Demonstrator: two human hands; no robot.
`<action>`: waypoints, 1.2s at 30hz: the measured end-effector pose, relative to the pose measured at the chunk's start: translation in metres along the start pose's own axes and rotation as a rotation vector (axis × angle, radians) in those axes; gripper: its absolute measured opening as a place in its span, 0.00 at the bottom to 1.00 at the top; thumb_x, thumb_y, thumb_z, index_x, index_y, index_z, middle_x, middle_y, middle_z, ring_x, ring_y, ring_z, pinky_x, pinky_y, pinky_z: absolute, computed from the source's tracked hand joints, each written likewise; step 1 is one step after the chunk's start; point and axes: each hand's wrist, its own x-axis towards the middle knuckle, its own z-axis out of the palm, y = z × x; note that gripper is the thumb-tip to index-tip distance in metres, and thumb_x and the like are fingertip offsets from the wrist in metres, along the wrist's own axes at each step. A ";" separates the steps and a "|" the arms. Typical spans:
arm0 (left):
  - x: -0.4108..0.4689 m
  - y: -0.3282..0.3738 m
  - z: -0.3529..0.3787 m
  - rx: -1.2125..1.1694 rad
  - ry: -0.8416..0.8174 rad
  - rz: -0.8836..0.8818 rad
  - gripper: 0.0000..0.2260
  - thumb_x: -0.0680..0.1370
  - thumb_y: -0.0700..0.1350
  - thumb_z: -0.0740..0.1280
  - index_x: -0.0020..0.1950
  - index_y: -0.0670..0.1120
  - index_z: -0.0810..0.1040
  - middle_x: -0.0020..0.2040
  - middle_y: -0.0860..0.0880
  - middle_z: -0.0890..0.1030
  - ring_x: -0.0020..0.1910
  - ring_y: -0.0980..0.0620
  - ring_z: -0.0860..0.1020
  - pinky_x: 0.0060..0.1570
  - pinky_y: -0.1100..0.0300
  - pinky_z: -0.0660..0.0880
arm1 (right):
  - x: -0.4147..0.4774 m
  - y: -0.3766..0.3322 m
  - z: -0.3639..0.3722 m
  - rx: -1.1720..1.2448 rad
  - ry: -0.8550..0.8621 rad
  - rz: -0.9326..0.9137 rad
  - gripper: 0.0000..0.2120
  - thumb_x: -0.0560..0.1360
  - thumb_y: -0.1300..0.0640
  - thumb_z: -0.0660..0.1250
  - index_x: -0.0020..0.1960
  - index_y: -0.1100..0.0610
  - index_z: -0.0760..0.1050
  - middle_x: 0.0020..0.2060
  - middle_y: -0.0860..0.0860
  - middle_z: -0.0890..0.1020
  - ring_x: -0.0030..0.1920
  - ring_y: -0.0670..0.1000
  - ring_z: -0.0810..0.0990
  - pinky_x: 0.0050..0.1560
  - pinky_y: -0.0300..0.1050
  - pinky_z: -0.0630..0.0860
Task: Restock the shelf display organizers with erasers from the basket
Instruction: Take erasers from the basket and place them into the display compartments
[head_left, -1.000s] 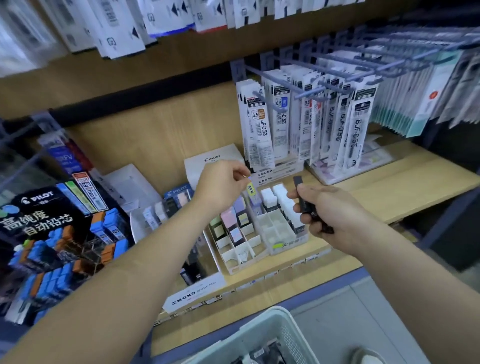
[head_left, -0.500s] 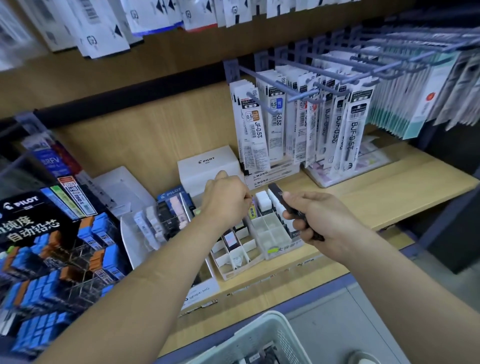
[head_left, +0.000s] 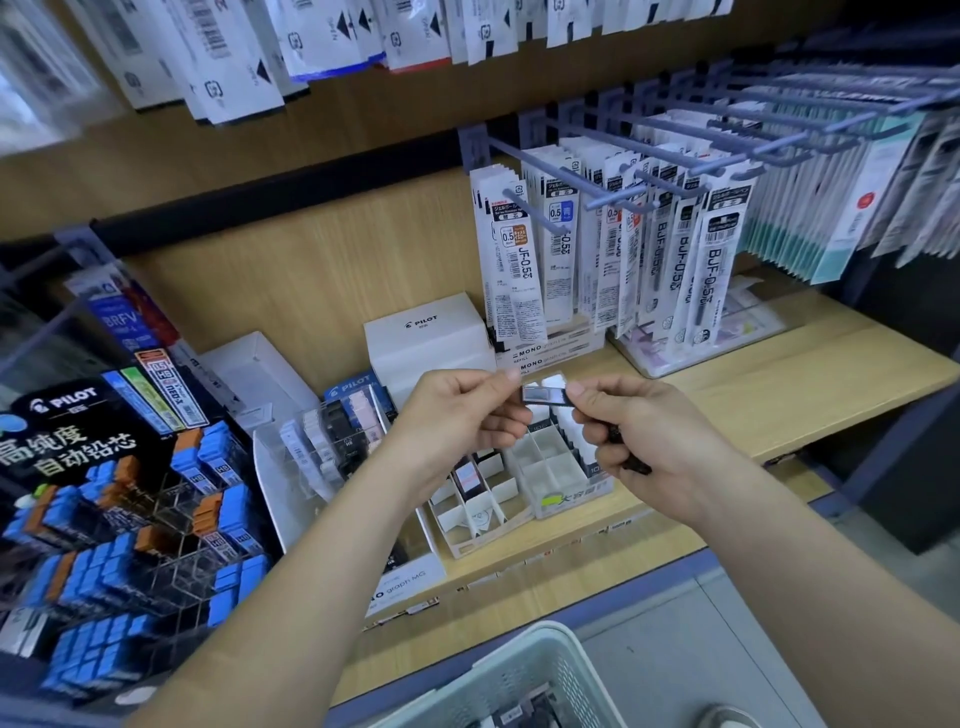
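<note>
Eraser (head_left: 543, 396), small and black, is held level in the air between both hands. The left hand (head_left: 452, 415) pinches its left end between thumb and forefinger. The right hand (head_left: 654, 436) pinches the other end, its lower fingers curled round more dark pieces against the palm. The eraser hangs just above the clear divided organizer (head_left: 571, 496), which stands beside a white cardboard organizer (head_left: 483, 540) on the wooden shelf (head_left: 779, 395). The white basket (head_left: 519, 675) sits below at the bottom edge, with dark items inside
</note>
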 end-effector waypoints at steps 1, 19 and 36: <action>-0.002 0.000 0.001 -0.013 0.000 -0.006 0.08 0.75 0.45 0.69 0.44 0.41 0.82 0.36 0.43 0.83 0.32 0.53 0.80 0.33 0.65 0.78 | 0.000 0.000 0.000 -0.001 -0.005 -0.001 0.02 0.75 0.64 0.69 0.46 0.60 0.76 0.31 0.53 0.74 0.27 0.45 0.67 0.21 0.33 0.59; -0.039 -0.004 -0.028 0.122 0.150 0.131 0.06 0.76 0.36 0.68 0.47 0.45 0.83 0.40 0.44 0.84 0.40 0.52 0.81 0.41 0.65 0.78 | -0.005 0.006 0.012 -0.135 -0.222 0.072 0.06 0.77 0.64 0.66 0.53 0.60 0.79 0.36 0.55 0.82 0.27 0.46 0.67 0.20 0.33 0.60; -0.102 -0.013 -0.132 0.893 0.403 0.122 0.05 0.73 0.42 0.74 0.47 0.50 0.85 0.40 0.58 0.81 0.42 0.63 0.79 0.48 0.69 0.76 | -0.011 0.027 0.056 -0.075 -0.165 0.225 0.07 0.79 0.63 0.61 0.49 0.63 0.78 0.34 0.54 0.78 0.24 0.44 0.65 0.16 0.32 0.57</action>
